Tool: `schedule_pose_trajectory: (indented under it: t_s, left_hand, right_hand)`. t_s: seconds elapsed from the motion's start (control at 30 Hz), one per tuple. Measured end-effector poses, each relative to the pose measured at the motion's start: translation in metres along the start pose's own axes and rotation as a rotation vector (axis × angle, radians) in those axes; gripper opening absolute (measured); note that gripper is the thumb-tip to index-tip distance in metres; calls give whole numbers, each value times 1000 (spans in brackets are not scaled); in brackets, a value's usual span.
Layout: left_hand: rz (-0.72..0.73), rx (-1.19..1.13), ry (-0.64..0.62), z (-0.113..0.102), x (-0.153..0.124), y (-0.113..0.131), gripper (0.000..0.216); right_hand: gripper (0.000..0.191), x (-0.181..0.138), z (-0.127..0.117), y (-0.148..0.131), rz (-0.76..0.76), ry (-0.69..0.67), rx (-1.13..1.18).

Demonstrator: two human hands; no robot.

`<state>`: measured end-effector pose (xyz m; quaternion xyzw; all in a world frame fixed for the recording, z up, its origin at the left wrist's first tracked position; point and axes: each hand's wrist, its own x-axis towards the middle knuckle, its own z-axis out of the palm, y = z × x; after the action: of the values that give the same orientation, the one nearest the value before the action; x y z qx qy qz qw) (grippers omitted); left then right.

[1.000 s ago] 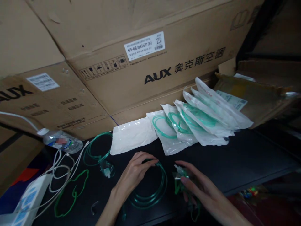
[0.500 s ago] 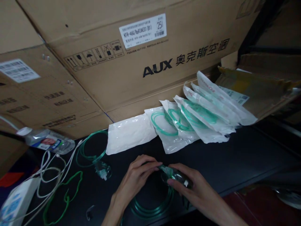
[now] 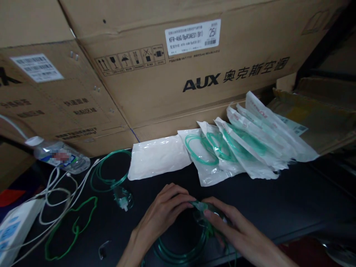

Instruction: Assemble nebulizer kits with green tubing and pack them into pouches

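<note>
On the black table, my left hand (image 3: 164, 213) and my right hand (image 3: 230, 230) meet over a coil of green tubing (image 3: 180, 254). Between their fingertips sits a small clear mask piece (image 3: 200, 208) joined to that tubing. Both hands have their fingers curled onto it. Just left of them lies a second clear mask (image 3: 122, 197) with its own green tubing loop (image 3: 109, 174). A loose green strap (image 3: 69, 231) lies further left.
A fan of white pouches (image 3: 236, 148) holding green tubing rests against big cardboard boxes (image 3: 178, 78), next to an unfilled-looking pouch (image 3: 158, 157). At the left are a water bottle (image 3: 59, 157), white cables (image 3: 55, 196) and a power strip (image 3: 13, 230). An open carton (image 3: 314, 118) stands right.
My right hand brought the mask piece from the right over the coil, and both hands closed on it. The view shifted slightly, with the hands now a little lower.
</note>
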<state>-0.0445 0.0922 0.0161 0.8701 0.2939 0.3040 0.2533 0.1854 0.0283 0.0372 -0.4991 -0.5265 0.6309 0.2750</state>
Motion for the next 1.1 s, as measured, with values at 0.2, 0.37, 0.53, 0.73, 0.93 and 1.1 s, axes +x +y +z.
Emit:
schedule_pose_trajectory:
  t_s: [0.2,0.37,0.53,0.73,0.93,1.1]
  left_hand:
    - [53,38,30,2,-3,0,18]
    - [91,79,49,1,-3,0,16]
    - [132,122,27,-1,-3,3,16]
    - [53,29,-68,-4,-5,3,16]
    - [-60,4,-192,-6,-2,3,18]
    - [-80,37,-231,-8,2,5,15]
  right_hand:
    - [49,12,4,5,45,36,45]
    - [44,14,9,0,19,57,-27]
    - [37,12,10,-10,-18,48,-185]
    - [17,12,13,-8,-302,127,-514]
    - [21,12,11,8,-508,189,-915]
    - [29,16,7,11,-707,196,-1301]
